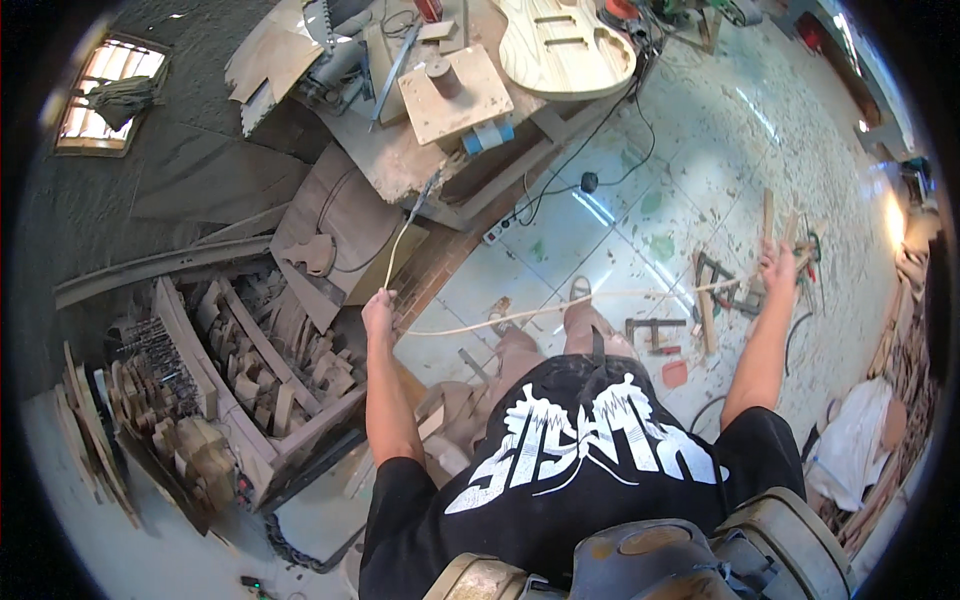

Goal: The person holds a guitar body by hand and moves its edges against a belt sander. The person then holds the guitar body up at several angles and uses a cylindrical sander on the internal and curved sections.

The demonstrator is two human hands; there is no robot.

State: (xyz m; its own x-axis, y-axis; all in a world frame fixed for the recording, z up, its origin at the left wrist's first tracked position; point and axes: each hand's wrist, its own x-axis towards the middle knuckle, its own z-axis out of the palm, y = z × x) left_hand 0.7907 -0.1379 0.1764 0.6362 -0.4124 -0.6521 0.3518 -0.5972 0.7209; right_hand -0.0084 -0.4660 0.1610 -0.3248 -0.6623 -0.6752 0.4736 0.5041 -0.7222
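Both fists closed on a thin pale strip [560, 305], left hand [379, 312] and right hand [777, 268] wide apart, bowing it above the tiled floor [600, 220].

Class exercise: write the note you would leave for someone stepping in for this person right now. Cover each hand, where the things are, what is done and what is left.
Left hand: closed around one end of a long thin pale strip.
Right hand: gripping the strip's other end, arm stretched out.
The strip spans in front of the knees, above the tiled floor.
Unfinished guitar body lies on the workbench.
Done: strip picked up.
Left: cannot tell.
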